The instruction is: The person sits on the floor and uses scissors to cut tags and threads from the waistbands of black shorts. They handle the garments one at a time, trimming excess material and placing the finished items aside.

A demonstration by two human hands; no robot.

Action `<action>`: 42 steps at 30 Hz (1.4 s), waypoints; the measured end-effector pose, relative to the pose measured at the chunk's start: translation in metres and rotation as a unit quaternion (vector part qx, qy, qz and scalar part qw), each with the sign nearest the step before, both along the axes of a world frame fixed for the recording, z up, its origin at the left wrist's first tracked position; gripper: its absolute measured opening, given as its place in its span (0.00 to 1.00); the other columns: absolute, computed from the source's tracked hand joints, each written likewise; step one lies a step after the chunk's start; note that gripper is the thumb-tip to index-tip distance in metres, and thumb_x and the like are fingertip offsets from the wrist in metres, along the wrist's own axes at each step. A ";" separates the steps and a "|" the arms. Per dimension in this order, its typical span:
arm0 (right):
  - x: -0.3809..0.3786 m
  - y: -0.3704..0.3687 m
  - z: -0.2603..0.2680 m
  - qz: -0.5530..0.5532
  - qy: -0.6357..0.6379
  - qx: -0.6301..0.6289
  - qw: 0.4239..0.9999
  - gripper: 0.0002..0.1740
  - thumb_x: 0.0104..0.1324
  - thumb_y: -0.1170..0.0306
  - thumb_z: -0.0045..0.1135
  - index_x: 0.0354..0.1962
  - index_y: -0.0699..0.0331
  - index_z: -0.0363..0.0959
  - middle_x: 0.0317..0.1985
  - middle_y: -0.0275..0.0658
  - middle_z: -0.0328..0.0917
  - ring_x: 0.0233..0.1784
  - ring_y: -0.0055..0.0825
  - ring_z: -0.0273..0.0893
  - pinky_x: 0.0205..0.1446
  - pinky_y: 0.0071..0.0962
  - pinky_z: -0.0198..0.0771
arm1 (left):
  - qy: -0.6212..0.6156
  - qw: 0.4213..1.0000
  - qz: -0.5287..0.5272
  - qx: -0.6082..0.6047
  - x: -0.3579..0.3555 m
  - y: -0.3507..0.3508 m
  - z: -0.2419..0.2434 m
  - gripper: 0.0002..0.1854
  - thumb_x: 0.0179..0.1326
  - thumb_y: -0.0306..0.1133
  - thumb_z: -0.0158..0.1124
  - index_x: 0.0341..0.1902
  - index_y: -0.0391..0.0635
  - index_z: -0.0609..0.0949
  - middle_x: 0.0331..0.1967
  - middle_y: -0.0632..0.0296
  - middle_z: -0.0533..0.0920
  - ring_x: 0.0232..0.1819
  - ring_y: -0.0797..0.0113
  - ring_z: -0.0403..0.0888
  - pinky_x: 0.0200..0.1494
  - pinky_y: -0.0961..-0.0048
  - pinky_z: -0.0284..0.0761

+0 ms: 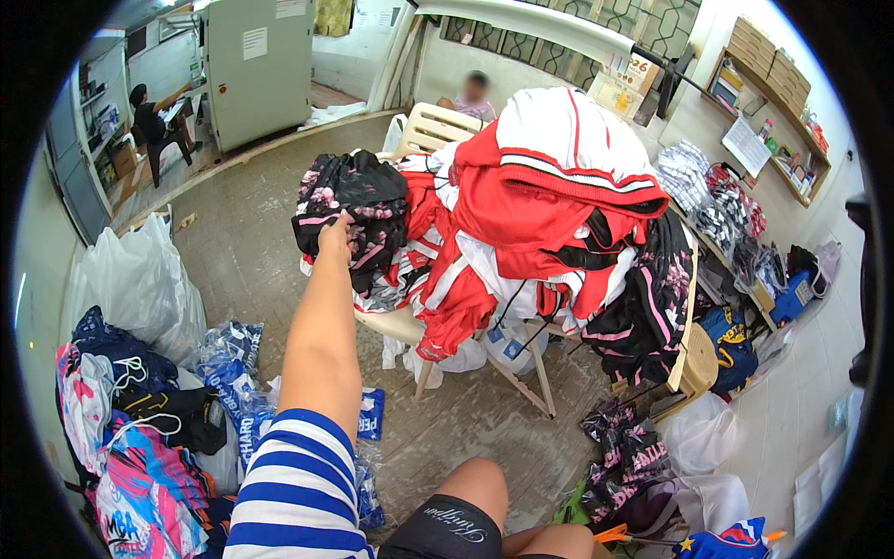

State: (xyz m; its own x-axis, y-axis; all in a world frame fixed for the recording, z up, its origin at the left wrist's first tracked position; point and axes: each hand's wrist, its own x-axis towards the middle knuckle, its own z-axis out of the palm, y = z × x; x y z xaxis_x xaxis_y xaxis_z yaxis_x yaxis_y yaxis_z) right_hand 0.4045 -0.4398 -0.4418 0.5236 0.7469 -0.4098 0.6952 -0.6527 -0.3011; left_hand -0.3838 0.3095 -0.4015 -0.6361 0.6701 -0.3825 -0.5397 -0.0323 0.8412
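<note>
My left hand (pixel 336 237) reaches forward to a black garment with pink flowers and pink trim (pixel 363 189), its fingers on the cloth near the left end of a big clothes heap. Beside it lies a tall pile of red and white garments (pixel 538 202) with a ribbed, striped hem, dark drawcords hanging in front. Another black floral garment (pixel 656 286) drapes over the heap's right side. A cream plastic chair (pixel 433 129) stands behind. Below the pile, wooden legs (pixel 517 384) show. My right hand is out of view.
White plastic bags (pixel 140 279) and colourful jerseys (pixel 147 489) lie at left, packed blue garments (pixel 234 377) beside them. Packed black garments (pixel 628 454) are on the floor at right. A wall shelf (pixel 775 105) hangs at upper right. One person (pixel 476 101) is behind the pile, another (pixel 150 115) sits far left.
</note>
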 end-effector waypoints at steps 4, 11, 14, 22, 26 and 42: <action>-0.001 0.001 -0.008 -0.031 0.034 0.018 0.999 0.20 0.63 0.66 0.62 0.50 0.68 0.74 0.47 0.49 0.81 0.51 0.41 0.78 0.56 0.36 0.70 | -0.079 0.996 0.004 0.039 -0.004 0.003 0.006 0.26 0.60 0.43 0.69 0.56 0.45 0.71 0.43 0.54 0.75 0.39 0.57 0.76 0.37 0.58 0.74; -0.014 0.016 0.007 0.025 0.023 0.003 0.999 0.19 0.64 0.69 0.59 0.49 0.71 0.75 0.47 0.51 0.81 0.51 0.42 0.78 0.55 0.35 0.70 | 0.010 0.966 -0.191 0.176 0.017 -0.015 0.078 0.31 0.64 0.43 0.64 0.68 0.63 0.62 0.60 0.55 0.69 0.56 0.40 0.71 0.50 0.36 0.70; -0.025 0.032 0.025 0.016 0.004 -0.015 1.000 0.18 0.64 0.70 0.58 0.50 0.70 0.75 0.46 0.52 0.81 0.51 0.41 0.78 0.55 0.35 0.70 | 0.040 0.923 -0.217 0.315 0.038 -0.015 0.163 0.33 0.65 0.43 0.63 0.69 0.54 0.59 0.65 0.56 0.66 0.62 0.43 0.68 0.59 0.38 0.66; -0.078 0.114 0.051 0.048 0.015 0.052 0.997 0.16 0.64 0.74 0.58 0.50 0.70 0.74 0.46 0.50 0.81 0.48 0.36 0.78 0.52 0.32 0.72 | 0.081 0.705 -0.402 0.578 0.113 -0.099 0.286 0.14 0.65 0.33 0.61 0.53 0.45 0.76 0.46 0.60 0.82 0.46 0.62 0.82 0.53 0.59 0.74; -0.114 0.169 0.071 0.084 0.001 0.198 0.977 0.15 0.65 0.71 0.60 0.48 0.68 0.74 0.43 0.44 0.79 0.45 0.30 0.75 0.51 0.28 0.70 | 0.392 0.632 -0.461 0.483 0.190 -0.179 0.241 0.11 0.52 0.34 0.67 0.35 0.40 0.79 0.29 0.57 0.77 0.35 0.66 0.76 0.40 0.67 0.71; -0.238 0.218 0.202 0.135 0.516 0.335 0.776 0.37 0.63 0.47 0.61 0.58 0.68 0.69 0.29 0.34 0.76 0.24 0.18 0.69 0.27 0.15 0.61 | 0.397 0.299 -0.634 0.592 0.330 -0.406 0.190 0.12 0.60 0.44 0.62 0.32 0.49 0.82 0.24 0.56 0.81 0.29 0.52 0.79 0.30 0.57 0.71</action>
State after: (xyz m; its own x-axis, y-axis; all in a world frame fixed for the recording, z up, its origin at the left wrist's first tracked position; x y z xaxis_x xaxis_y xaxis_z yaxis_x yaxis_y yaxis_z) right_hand 0.1666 -0.2213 -0.2396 -0.0379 0.9991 0.0208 -0.0591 0.0185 -0.9981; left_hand -0.0541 -0.0962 -0.2117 0.8419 -0.0692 0.5351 -0.3954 -0.7539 0.5247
